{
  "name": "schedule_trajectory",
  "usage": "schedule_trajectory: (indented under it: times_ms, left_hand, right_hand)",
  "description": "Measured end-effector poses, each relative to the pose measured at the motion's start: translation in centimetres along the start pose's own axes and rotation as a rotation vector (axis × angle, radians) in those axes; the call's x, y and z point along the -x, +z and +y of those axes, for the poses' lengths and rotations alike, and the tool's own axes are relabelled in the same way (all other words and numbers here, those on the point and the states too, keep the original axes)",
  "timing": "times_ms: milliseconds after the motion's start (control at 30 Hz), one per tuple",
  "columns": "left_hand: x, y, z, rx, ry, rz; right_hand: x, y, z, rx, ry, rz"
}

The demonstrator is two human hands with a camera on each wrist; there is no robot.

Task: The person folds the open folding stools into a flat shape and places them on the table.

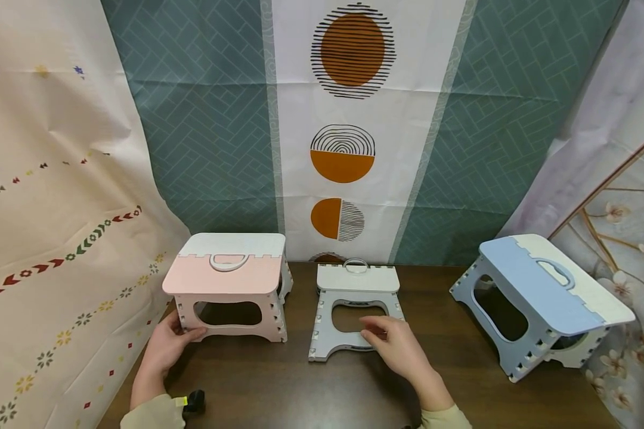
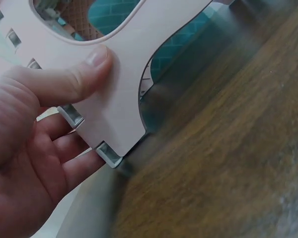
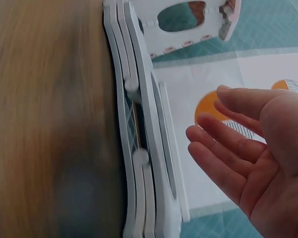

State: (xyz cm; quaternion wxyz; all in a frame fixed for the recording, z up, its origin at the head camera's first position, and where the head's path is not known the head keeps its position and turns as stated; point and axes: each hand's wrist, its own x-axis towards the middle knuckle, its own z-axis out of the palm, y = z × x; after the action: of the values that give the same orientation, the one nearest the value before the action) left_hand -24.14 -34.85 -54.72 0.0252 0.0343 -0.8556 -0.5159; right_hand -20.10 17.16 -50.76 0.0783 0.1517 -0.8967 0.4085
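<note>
At the left, a pink and white folding step stool [image 1: 222, 271] stands unfolded on its legs. My left hand [image 1: 169, 342] grips its front leg panel low at the left corner. In the left wrist view my thumb [image 2: 82, 74] presses the pink face of the panel while the fingers lie behind its edge. A grey and white folding stool [image 1: 322, 322] lies folded flat in the middle, its handle toward the back. Over its right side hovers my right hand [image 1: 397, 345], fingers loosely bent and holding nothing; the right wrist view shows the hand [image 3: 258, 144] apart from the stacked panels.
A blue and cream folding stool [image 1: 542, 286] stands unfolded at the right, turned at an angle. The dark brown wooden table [image 1: 279, 387] runs under all three stools. Patterned cloths hang behind, with a green and white curtain [image 1: 209, 149] at the back.
</note>
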Motion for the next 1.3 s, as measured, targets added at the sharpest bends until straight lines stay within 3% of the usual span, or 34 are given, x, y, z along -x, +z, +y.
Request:
schedule_trajectory:
  times_ms: [267,500,833,1033,1300]
  left_hand:
    - [-0.2,-0.2,0.0,-0.055,-0.027,0.009]
    - [-0.3,-0.3,-0.1,-0.068,-0.027,0.016]
    - [-0.5,-0.5,0.2,-0.065,-0.006,-0.004]
    - [-0.4,-0.5,0.2,-0.068,-0.041,-0.009]
    - [-0.1,-0.4,-0.4,-0.056,-0.035,-0.022]
  right_hand:
    - [-0.7,2.6,-1.0,-0.067,-0.079,-0.065]
    - [-1.4,5.2,-2.4,-0.125,-0.075,-0.155]
    - [-2.6,8.5,-5.3,-0.117,-0.048,-0.126]
    - [-3.1,10.4,-6.4,-0.127,-0.015,-0.119]
    - [-3.1,12.5,-8.1,0.096,-0.056,-0.023]
